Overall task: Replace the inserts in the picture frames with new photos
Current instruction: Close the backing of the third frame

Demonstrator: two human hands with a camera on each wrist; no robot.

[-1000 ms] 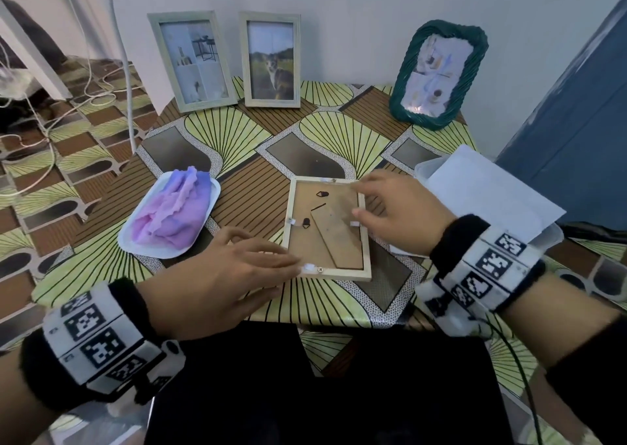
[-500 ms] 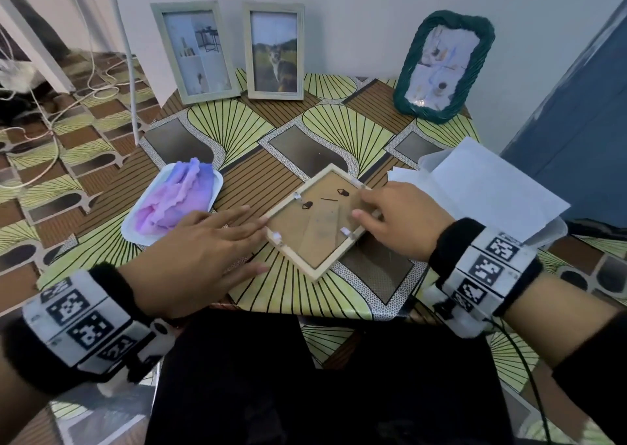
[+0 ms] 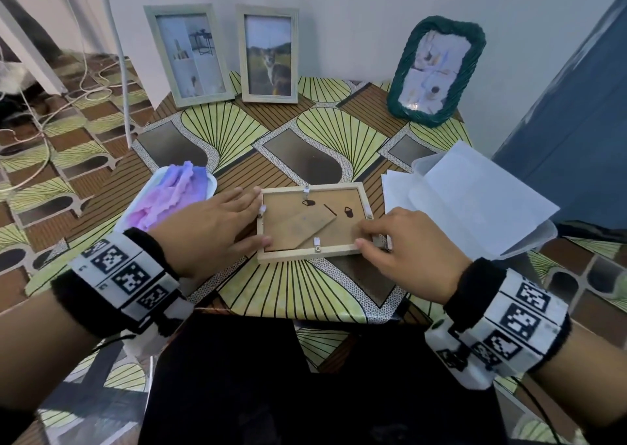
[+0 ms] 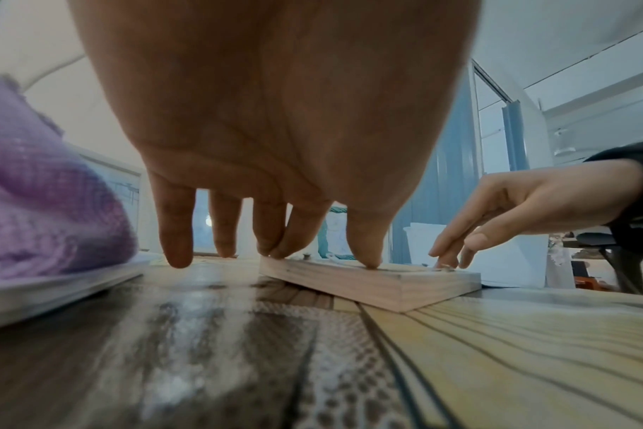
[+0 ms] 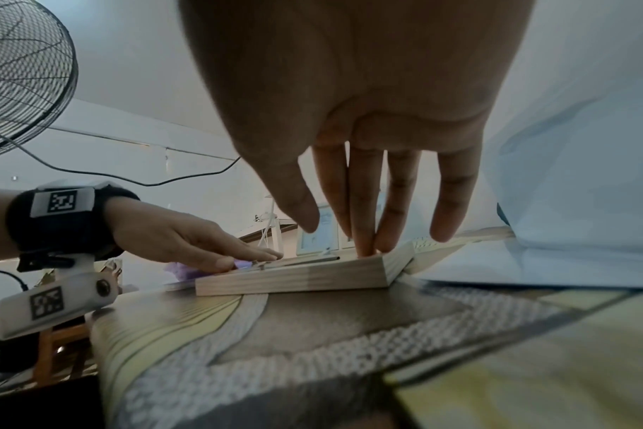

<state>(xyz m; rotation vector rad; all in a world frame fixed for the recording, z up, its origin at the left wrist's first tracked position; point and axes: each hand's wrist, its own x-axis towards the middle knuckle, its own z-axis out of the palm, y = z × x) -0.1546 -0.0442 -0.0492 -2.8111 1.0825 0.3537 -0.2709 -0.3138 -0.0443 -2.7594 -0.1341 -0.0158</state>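
A light wooden picture frame [image 3: 310,253] lies face down on the table, long side toward me, its brown backing board and stand leg up. My left hand [image 3: 217,227] rests flat with straight fingers on the frame's left edge, by a small metal tab. In the left wrist view the left hand [image 4: 276,130] touches the frame [image 4: 378,286] with its fingertips. My right hand [image 3: 403,241] presses straight fingers on the frame's right near corner. In the right wrist view the right hand [image 5: 368,145] has two fingertips on the frame [image 5: 298,280]. Neither hand holds anything.
Loose white sheets [image 3: 475,203] lie in a clear tray right of the frame. A white plate with a purple cloth [image 3: 169,193] sits to the left. Two pale frames [image 3: 190,54] [image 3: 268,54] and a green woven frame [image 3: 436,71] stand by the wall. A fan [image 5: 19,72] stands off to the left.
Both hands have turned the face-down frame clockwise on the table, from upright through a diagonal to lying lengthwise. The hands stayed on its left and right edges.
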